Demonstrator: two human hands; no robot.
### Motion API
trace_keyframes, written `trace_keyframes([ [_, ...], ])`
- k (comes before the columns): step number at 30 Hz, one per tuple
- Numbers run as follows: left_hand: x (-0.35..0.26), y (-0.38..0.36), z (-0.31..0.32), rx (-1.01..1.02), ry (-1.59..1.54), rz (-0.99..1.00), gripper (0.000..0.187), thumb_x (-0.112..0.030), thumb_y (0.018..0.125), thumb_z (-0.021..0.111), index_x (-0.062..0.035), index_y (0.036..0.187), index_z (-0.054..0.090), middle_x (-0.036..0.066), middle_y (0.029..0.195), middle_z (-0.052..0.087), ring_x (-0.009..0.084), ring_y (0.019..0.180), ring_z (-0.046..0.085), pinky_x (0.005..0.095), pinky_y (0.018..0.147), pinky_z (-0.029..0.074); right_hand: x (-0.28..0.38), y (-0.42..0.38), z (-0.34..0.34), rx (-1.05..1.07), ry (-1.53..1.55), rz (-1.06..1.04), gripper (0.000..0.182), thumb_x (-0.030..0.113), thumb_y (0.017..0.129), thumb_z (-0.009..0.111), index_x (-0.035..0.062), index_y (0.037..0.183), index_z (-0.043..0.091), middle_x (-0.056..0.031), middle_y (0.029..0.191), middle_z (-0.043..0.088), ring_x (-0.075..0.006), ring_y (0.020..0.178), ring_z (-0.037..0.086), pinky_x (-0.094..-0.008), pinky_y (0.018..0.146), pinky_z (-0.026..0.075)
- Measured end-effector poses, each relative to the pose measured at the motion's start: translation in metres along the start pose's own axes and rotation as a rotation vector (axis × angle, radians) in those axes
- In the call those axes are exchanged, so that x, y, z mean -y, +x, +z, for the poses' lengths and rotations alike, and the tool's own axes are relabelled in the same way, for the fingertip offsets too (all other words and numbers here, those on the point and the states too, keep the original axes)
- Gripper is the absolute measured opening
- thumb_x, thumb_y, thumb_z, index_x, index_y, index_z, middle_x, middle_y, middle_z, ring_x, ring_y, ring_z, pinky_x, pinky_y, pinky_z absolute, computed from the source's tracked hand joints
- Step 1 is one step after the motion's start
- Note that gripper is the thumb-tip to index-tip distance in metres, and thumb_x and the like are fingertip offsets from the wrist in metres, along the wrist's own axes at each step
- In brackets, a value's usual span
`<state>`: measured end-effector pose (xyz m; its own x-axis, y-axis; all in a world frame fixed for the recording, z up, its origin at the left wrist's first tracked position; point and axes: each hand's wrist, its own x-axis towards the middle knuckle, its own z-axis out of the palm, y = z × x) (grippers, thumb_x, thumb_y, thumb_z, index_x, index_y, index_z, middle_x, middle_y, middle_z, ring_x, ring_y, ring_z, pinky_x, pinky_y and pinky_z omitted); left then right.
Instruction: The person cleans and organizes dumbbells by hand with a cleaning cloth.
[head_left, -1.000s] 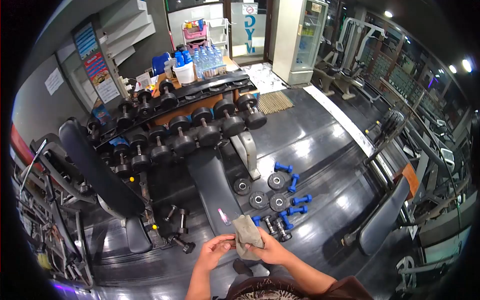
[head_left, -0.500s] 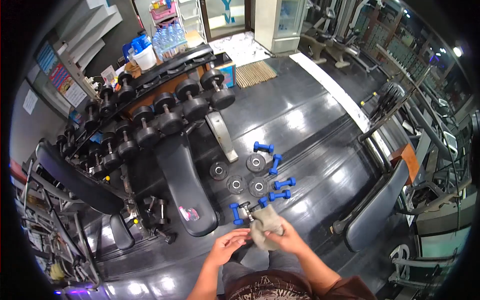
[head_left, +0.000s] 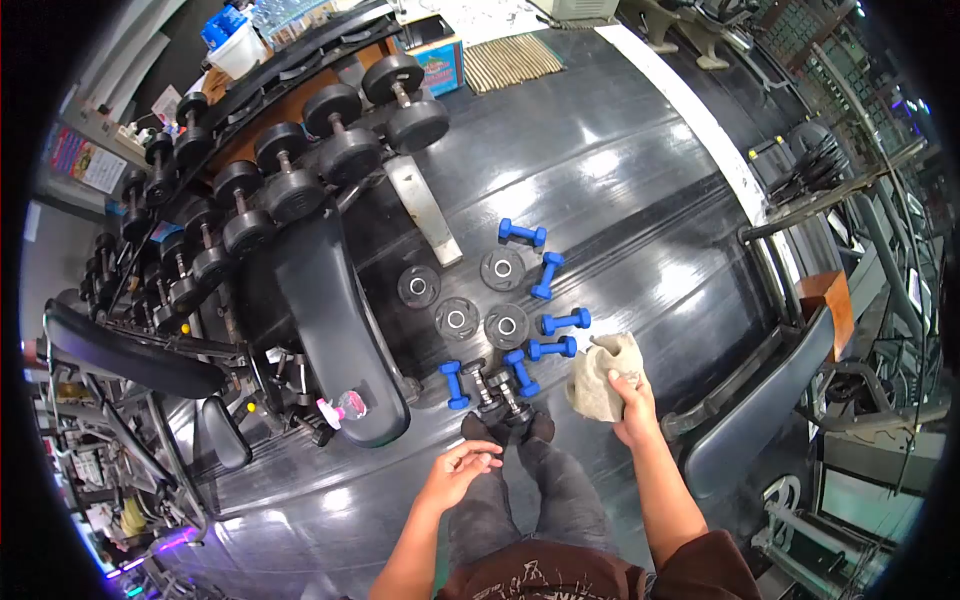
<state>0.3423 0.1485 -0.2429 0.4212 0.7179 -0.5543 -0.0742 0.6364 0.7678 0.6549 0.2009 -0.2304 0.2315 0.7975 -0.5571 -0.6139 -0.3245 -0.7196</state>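
Observation:
My right hand [head_left: 634,404] grips a crumpled beige cloth [head_left: 602,375], which hangs out to the right of my legs. In front of my body, my left hand [head_left: 462,476] is held with loosely bent fingers and nothing in it. By my feet lie two small chrome-and-black dumbbells [head_left: 511,397]. Around them are several blue dumbbells, one to the left [head_left: 453,384] and one to the right [head_left: 551,347]. Just beyond, several black weight plates, including a near one [head_left: 507,326], lie flat on the floor.
A padded bench [head_left: 340,320] stands to the left, with a pink-topped spray bottle [head_left: 344,409] on it. Behind it, a rack holds large black dumbbells [head_left: 340,155]. Another padded bench [head_left: 760,410] is on the right. A slatted mat [head_left: 513,63] lies at the back.
My right hand has carried the cloth to the right, away from my left hand. The view has tilted down, bringing my feet and both chrome dumbbells into sight.

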Motion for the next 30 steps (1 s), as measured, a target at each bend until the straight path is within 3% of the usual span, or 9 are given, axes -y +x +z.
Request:
trace_keyframes([
  [8,0.103,0.143,-0.049,-0.056,0.054,-0.186,0.029,-0.021,0.098,0.056,-0.0004,0.118,0.06,0.011,0.111,0.066,0.0216,0.095,0.067,0.034,0.081,0.053,-0.109,0.109,-0.057,-0.072,-0.085,0.084,0.038,0.008,0.088,0.068,0.0028,0.124,0.055,-0.0056,0.111,0.064,-0.0164,0.1,0.062,-0.0326,0.088,0.05],
  [13,0.25,0.22,-0.067,-0.207,-0.129,-0.419,0.032,-0.024,0.096,0.062,-0.002,0.119,0.059,0.008,0.11,0.067,0.0179,0.088,0.067,0.031,0.076,0.053,-0.189,0.153,-0.111,-0.077,-0.12,0.208,0.038,0.008,0.089,0.067,0.003,0.125,0.055,-0.0052,0.112,0.063,-0.0161,0.102,0.061,-0.0324,0.089,0.049],
  [17,0.365,0.266,-0.076,-0.317,-0.073,-0.548,0.046,-0.026,0.09,0.07,-0.0003,0.125,0.055,0.008,0.109,0.067,0.0153,0.088,0.066,0.0292,0.073,0.051,-0.248,0.164,-0.167,-0.068,-0.262,0.305,0.044,0.008,0.087,0.071,0.0034,0.128,0.054,-0.0045,0.115,0.063,-0.0161,0.105,0.06,-0.0319,0.093,0.047],
  [23,0.492,0.313,-0.085,-0.499,0.206,-0.498,0.067,-0.029,0.082,0.078,0.0042,0.132,0.049,0.014,0.123,0.062,0.0246,0.101,0.064,0.0338,0.089,0.05,-0.302,0.159,-0.235,-0.048,-0.303,0.405,0.043,0.008,0.086,0.072,0.0033,0.126,0.054,-0.004,0.115,0.063,-0.0149,0.105,0.06,-0.0315,0.093,0.047],
  [26,0.526,0.343,-0.087,-0.566,0.331,-0.465,0.081,-0.025,0.08,0.078,0.0067,0.142,0.036,0.019,0.127,0.059,0.0274,0.107,0.062,0.0352,0.095,0.047,-0.322,0.156,-0.259,-0.04,-0.322,0.44,0.043,0.008,0.086,0.072,0.0031,0.125,0.055,-0.0039,0.113,0.064,-0.0142,0.104,0.06,-0.0307,0.092,0.047],
  [29,0.529,0.376,-0.083,-0.61,0.275,-0.478,0.084,-0.025,0.081,0.077,0.0078,0.144,0.032,0.023,0.131,0.056,0.0279,0.115,0.059,0.0352,0.098,0.045,-0.326,0.156,-0.271,-0.05,-0.385,0.482,0.043,0.009,0.085,0.074,0.0025,0.124,0.055,-0.0042,0.113,0.064,-0.0142,0.104,0.06,-0.0305,0.092,0.047],
  [30,0.534,0.386,-0.085,-0.606,0.264,-0.485,0.085,-0.026,0.081,0.076,0.0088,0.144,0.03,0.026,0.134,0.053,0.0327,0.121,0.055,0.0364,0.103,0.042,-0.327,0.157,-0.274,-0.042,-0.402,0.488,0.045,0.01,0.085,0.074,0.0021,0.125,0.055,-0.0046,0.113,0.064,-0.0145,0.105,0.06,-0.0308,0.092,0.047],
])
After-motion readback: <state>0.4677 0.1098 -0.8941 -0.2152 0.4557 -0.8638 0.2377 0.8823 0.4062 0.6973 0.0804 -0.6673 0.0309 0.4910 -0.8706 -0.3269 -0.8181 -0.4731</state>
